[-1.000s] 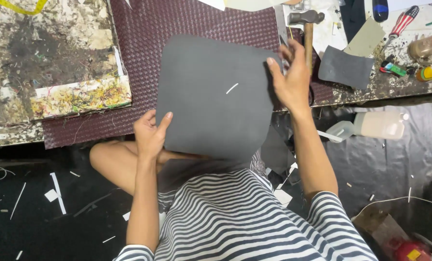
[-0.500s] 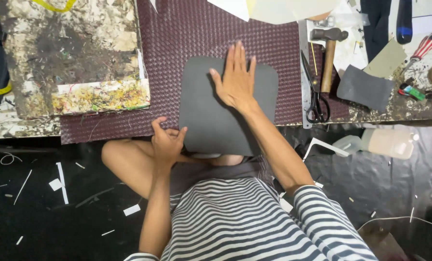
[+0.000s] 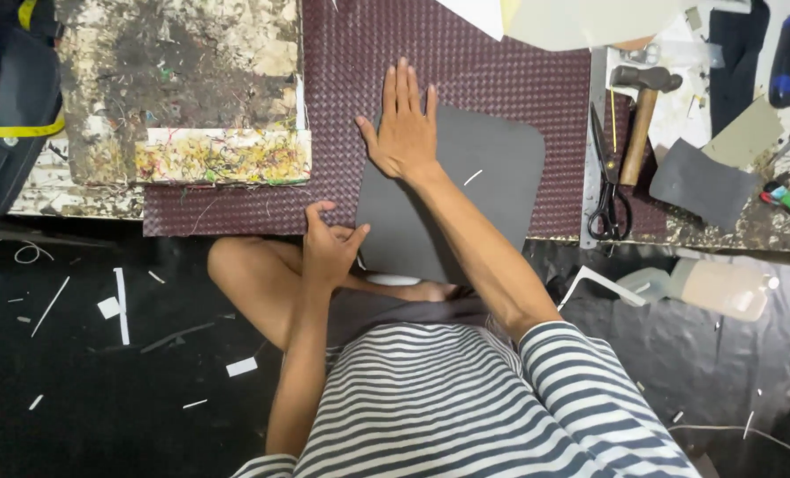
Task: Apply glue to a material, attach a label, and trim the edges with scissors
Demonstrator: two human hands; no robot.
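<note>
While the right hand (image 3: 406, 124) lies flat, fingers spread, on the grey sheet (image 3: 492, 177) (woven maroon mat (image 3: 466, 71) beneath); left hand (image 3: 329, 248) pinches the sheet's near edge.

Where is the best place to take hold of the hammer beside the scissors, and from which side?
Probably the wooden handle of the hammer, near its lower end. It lies flat with its metal head at the far end and the handle pointing toward the person. Come from above: the scissors lie close along its left, while its right side is freer.
</note>
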